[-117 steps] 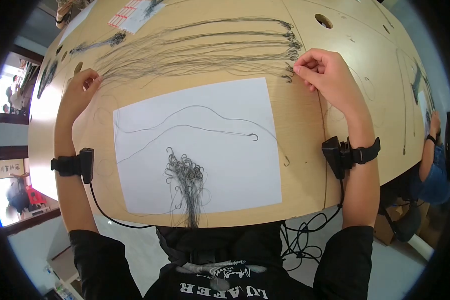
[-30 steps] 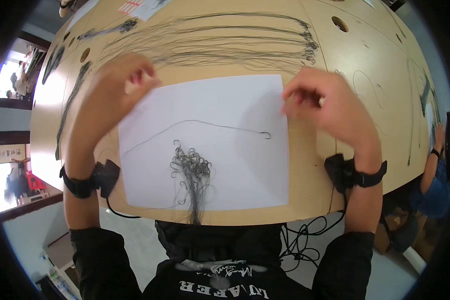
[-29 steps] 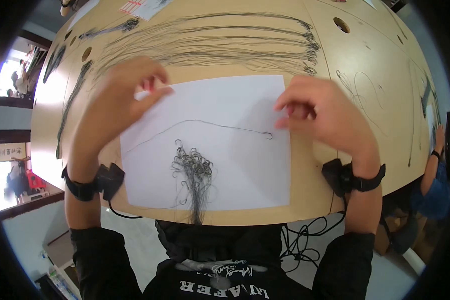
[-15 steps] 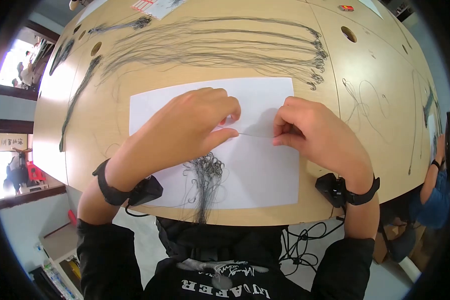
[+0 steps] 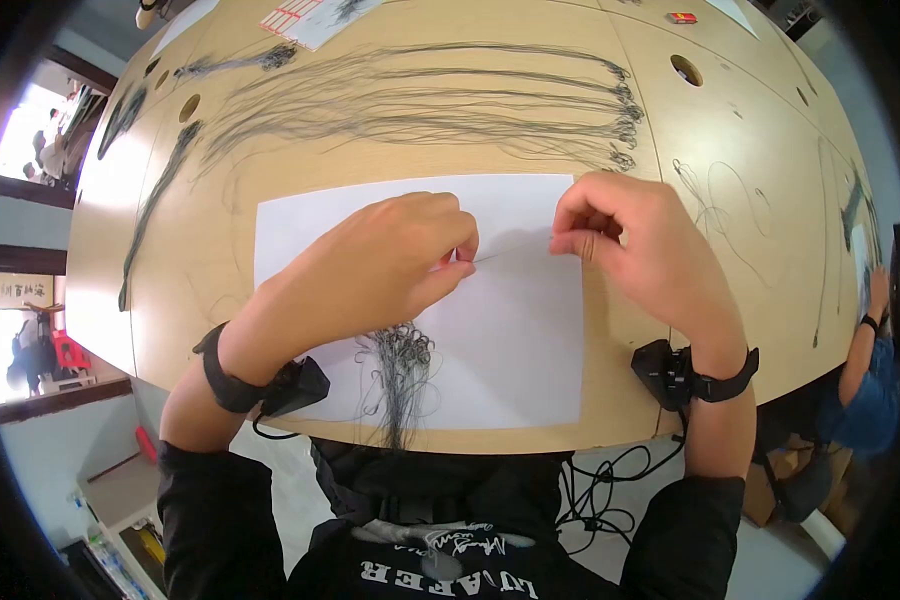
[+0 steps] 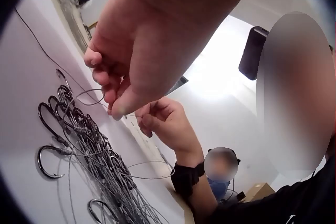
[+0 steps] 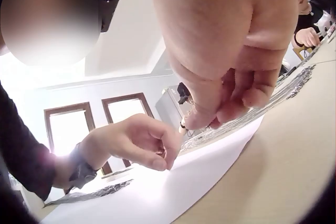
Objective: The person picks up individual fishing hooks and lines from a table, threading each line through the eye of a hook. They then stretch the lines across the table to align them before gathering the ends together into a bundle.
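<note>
Above the white sheet (image 5: pixel 510 340), the left hand (image 5: pixel 390 250) pinches a thin line (image 5: pixel 490 257) between thumb and forefinger. To its right, over the sheet's upper right corner, the right hand (image 5: pixel 625 230) pinches the same line; whether a hook is in its fingertips cannot be told. Below the left hand a bunch of dark hooks (image 5: pixel 402 350) with their lines lies on the sheet. In the left wrist view these hooks (image 6: pixel 52 119) lie beside the left hand (image 6: pixel 142 61), and the right hand (image 6: pixel 170 124) is behind it.
Long rows of hooked lines (image 5: pixel 490 90) lie along the far side of the table (image 5: pixel 610 400). Dark bundles (image 5: pixel 155 210) lie at the left, loose lines (image 5: pixel 715 215) at the right. A red matchbox-like item (image 5: pixel 682 18) is at the back. Another person's arm (image 5: pixel 878 295) rests at the right edge.
The left hand has come from the left to the middle over the sheet. The right hand moved down onto the sheet, then slightly up. Both hands now pinch a line that lay on the sheet.
</note>
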`<state>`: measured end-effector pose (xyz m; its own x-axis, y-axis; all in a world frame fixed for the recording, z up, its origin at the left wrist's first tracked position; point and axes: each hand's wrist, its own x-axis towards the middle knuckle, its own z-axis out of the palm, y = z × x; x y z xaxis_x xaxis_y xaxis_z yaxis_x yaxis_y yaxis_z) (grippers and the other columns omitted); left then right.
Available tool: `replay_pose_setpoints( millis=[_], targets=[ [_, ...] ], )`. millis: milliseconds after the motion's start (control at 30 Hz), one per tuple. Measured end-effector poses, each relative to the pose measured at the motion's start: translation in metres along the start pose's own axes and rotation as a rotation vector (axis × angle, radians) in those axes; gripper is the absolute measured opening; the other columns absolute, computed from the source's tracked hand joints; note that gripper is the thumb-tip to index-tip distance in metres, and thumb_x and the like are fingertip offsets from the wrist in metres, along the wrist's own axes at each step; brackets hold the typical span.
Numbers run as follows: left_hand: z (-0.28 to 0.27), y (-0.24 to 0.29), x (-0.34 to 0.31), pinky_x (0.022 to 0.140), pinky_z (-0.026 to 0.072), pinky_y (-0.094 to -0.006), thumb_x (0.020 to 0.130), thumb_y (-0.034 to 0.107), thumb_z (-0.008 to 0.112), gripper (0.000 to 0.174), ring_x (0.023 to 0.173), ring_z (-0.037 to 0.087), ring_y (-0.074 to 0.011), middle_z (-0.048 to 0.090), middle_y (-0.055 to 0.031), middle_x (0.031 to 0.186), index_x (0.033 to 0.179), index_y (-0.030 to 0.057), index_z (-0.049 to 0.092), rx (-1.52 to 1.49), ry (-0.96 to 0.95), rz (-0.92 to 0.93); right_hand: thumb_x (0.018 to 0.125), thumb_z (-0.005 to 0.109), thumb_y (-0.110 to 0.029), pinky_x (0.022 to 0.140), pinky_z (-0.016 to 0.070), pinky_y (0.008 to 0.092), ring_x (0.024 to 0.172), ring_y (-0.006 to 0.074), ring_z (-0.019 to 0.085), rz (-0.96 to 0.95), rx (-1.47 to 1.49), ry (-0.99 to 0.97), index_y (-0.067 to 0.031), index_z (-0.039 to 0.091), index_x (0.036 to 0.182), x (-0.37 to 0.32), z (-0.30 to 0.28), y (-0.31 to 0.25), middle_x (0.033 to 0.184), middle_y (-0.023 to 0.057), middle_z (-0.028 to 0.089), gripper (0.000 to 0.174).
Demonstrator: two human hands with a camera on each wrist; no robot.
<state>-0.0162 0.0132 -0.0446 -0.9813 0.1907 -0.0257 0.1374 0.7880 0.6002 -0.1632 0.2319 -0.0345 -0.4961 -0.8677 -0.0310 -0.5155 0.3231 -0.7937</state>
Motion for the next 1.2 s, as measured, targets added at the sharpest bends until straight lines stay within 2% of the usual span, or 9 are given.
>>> replay_pose_setpoints(
  millis=[33,133,300,433,500,600,700,1000,1200],
  targets=[
    [-0.001,0.0,0.0,0.078,0.0501,-0.0389,0.091,0.012,0.069,0.013,0.084,0.061,-0.0286,0.06,-0.012,0.087,0.093,0.0031,0.06,-0.012,0.035,0.012,0.089,0.072,0.002,0.068,0.0512,0.0299,0.076,0.0148,0.066,0.054,0.064,0.021,0.0005,0.066,0.093,0.001,-0.002,0.001,0.085,0.0061,0.068,0.008],
    [-0.007,-0.004,0.003,0.079,0.0505,-0.037,0.09,0.009,0.069,0.012,0.085,0.061,-0.0266,0.06,-0.0116,0.088,0.093,0.0027,0.06,-0.012,0.127,0.055,0.091,0.072,-0.005,0.065,0.0478,0.0285,0.068,0.0119,0.058,-0.007,0.099,0.196,-0.0004,0.069,0.093,0.003,-0.008,0.019,0.079,0.0056,0.069,0.006],
    [-0.041,-0.033,0.008,0.081,0.0503,-0.0367,0.088,0.007,0.068,0.012,0.086,0.061,-0.026,0.059,-0.0113,0.089,0.091,0.0011,0.057,0.219,0.234,0.108,0.092,0.073,-0.008,0.067,0.0487,0.029,0.069,0.0137,0.058,0.08,-0.128,0.396,0.0,0.069,0.093,0.014,-0.025,0.042,0.079,0.0053,0.069,0.009],
    [-0.071,-0.079,0.0,0.085,0.0488,-0.0386,0.087,0.005,0.066,0.012,0.09,0.061,-0.0297,0.059,-0.0131,0.091,0.091,0.0,0.056,0.473,0.328,-0.038,0.09,0.076,-0.013,0.068,0.0489,0.0297,0.069,0.0148,0.057,0.122,-0.229,0.477,0.0008,0.069,0.092,0.02,-0.031,0.064,0.078,0.0062,0.068,0.016],
    [-0.082,-0.104,-0.011,0.088,0.0478,-0.0394,0.087,0.005,0.066,0.012,0.092,0.061,-0.0313,0.059,-0.0142,0.092,0.092,-0.0004,0.056,0.615,0.35,-0.087,0.09,0.077,-0.015,0.067,0.0483,0.0299,0.068,0.0149,0.056,0.11,-0.23,0.472,0.0013,0.069,0.091,0.022,-0.033,0.07,0.076,0.0063,0.067,0.018],
    [-0.092,-0.123,-0.031,0.089,0.0469,-0.0397,0.088,0.006,0.066,0.013,0.094,0.061,-0.0325,0.058,-0.0154,0.094,0.093,-0.0007,0.056,0.601,0.321,-0.246,0.089,0.077,-0.016,0.066,0.0475,0.0301,0.067,0.0147,0.055,0.12,-0.221,0.452,0.0017,0.069,0.089,0.024,-0.033,0.07,0.074,0.0063,0.065,0.019],
    [-0.099,-0.139,-0.044,0.091,0.0468,-0.0394,0.088,0.005,0.066,0.013,0.093,0.061,-0.0317,0.058,-0.0154,0.093,0.094,-0.001,0.056,0.572,0.304,-0.301,0.089,0.078,-0.017,0.064,0.0465,0.0297,0.066,0.0136,0.053,0.146,-0.215,0.433,0.0014,0.07,0.088,0.025,-0.032,0.068,0.071,0.0055,0.064,0.019],
    [-0.104,-0.151,-0.05,0.093,0.0474,-0.0389,0.091,0.006,0.066,0.013,0.095,0.064,-0.0293,0.064,-0.0134,0.098,0.1,-0.0004,0.059,0.534,0.327,-0.288,0.091,0.076,-0.02,0.062,0.0445,0.0281,0.065,0.0109,0.052,0.216,-0.193,0.384,0.0018,0.071,0.087,0.025,-0.031,0.057,0.069,0.0024,0.062,0.023],
    [-0.081,-0.104,-0.025,0.097,0.0476,-0.0357,0.095,0.009,0.066,0.015,0.102,0.065,-0.0297,0.066,-0.0133,0.105,0.108,0.0007,0.063,0.565,0.46,-0.064,0.09,0.075,-0.018,0.061,0.0444,0.0282,0.063,0.011,0.051,0.146,-0.181,0.413,-0.0006,0.072,0.091,0.031,-0.034,0.064,0.072,0.0018,0.063,0.017]
  ],
)
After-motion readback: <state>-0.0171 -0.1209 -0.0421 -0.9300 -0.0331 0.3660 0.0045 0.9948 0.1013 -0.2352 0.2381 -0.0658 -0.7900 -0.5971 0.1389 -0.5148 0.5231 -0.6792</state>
